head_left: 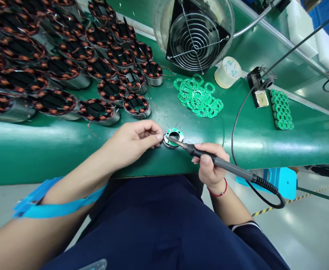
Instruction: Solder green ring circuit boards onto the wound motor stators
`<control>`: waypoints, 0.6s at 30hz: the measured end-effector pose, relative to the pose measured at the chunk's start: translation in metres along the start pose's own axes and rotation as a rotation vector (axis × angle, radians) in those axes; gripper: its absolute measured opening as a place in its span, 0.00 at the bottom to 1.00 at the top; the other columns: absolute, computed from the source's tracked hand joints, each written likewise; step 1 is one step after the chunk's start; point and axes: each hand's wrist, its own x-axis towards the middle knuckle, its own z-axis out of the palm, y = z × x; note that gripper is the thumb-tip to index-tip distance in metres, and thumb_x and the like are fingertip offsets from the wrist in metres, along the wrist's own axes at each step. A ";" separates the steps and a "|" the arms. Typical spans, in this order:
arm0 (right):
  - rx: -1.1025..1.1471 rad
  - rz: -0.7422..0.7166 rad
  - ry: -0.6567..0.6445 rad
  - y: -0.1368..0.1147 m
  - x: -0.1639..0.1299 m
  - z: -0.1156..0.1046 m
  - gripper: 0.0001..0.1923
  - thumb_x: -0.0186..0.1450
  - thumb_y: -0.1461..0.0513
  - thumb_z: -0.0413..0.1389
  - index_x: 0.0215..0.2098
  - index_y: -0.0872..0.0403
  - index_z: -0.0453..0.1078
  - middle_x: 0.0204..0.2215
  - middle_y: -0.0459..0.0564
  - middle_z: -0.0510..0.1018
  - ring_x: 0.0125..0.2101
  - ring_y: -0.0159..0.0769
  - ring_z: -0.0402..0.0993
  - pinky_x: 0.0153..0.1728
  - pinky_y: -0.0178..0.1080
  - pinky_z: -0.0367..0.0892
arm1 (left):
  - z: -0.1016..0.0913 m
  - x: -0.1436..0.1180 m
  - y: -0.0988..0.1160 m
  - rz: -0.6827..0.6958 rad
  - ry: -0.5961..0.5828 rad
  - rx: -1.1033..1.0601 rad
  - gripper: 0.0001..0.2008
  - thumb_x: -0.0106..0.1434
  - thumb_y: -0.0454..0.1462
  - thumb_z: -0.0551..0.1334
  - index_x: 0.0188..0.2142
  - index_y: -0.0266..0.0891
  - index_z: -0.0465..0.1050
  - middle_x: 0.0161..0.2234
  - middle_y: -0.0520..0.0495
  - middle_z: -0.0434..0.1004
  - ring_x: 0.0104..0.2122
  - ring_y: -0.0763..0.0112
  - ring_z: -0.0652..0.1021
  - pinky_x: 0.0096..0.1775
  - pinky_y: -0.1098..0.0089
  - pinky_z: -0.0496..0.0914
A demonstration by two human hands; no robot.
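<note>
A ring-shaped green circuit board (179,132) sits on top of a small motor stator (170,146) near the front of the bench, with thin wires sticking up behind it. My left hand (137,140) is closed at the stator's left edge, thumb and fingertips pinched together; what lies between them is hidden. In my right hand (212,162) is a soldering iron (229,164), gripped like a pen. Its tip reaches over the board's left side and looks to be touching it, though contact is hard to make out.
Rows of wound stators (109,92) crowd the left of the green bench (141,165). Behind the work lie a pile of ring boards (198,95), a fan (195,43) and a tape roll (227,72). An iron stand (258,90) and a board panel (282,108) stand right; the cord hangs nearby.
</note>
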 end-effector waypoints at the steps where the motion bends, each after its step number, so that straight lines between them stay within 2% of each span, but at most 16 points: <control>1: -0.009 0.009 -0.005 0.000 0.000 0.000 0.11 0.76 0.54 0.54 0.48 0.48 0.76 0.34 0.46 0.86 0.28 0.35 0.86 0.32 0.39 0.82 | 0.000 0.000 0.000 0.003 0.000 0.011 0.14 0.56 0.50 0.64 0.29 0.42 0.72 0.24 0.51 0.73 0.27 0.68 0.74 0.32 0.69 0.68; 7: -0.016 0.033 -0.019 -0.002 0.004 -0.001 0.11 0.76 0.54 0.55 0.47 0.47 0.77 0.34 0.46 0.86 0.30 0.36 0.87 0.34 0.39 0.84 | 0.004 -0.002 0.007 -0.011 0.036 0.024 0.11 0.57 0.47 0.61 0.28 0.43 0.71 0.23 0.52 0.72 0.26 0.69 0.73 0.32 0.68 0.68; 12: -0.044 -0.001 -0.010 -0.001 0.002 -0.001 0.12 0.76 0.53 0.53 0.49 0.46 0.77 0.35 0.46 0.86 0.31 0.37 0.87 0.34 0.41 0.84 | 0.007 -0.007 0.014 -0.012 0.090 0.112 0.13 0.58 0.49 0.59 0.29 0.42 0.71 0.24 0.53 0.72 0.26 0.69 0.71 0.31 0.67 0.64; 15: -0.089 -0.018 0.009 0.003 0.002 0.003 0.15 0.78 0.52 0.50 0.56 0.46 0.73 0.35 0.47 0.85 0.32 0.38 0.88 0.33 0.41 0.84 | 0.009 -0.009 0.014 -0.017 0.114 0.164 0.13 0.59 0.48 0.58 0.29 0.43 0.72 0.24 0.53 0.72 0.26 0.70 0.69 0.30 0.67 0.63; 18: -0.103 0.016 -0.059 0.006 0.006 0.007 0.21 0.80 0.52 0.46 0.68 0.46 0.62 0.39 0.48 0.86 0.37 0.38 0.89 0.37 0.42 0.85 | 0.013 -0.010 0.013 0.013 0.160 0.212 0.12 0.58 0.47 0.57 0.27 0.44 0.71 0.22 0.54 0.69 0.23 0.70 0.67 0.28 0.68 0.60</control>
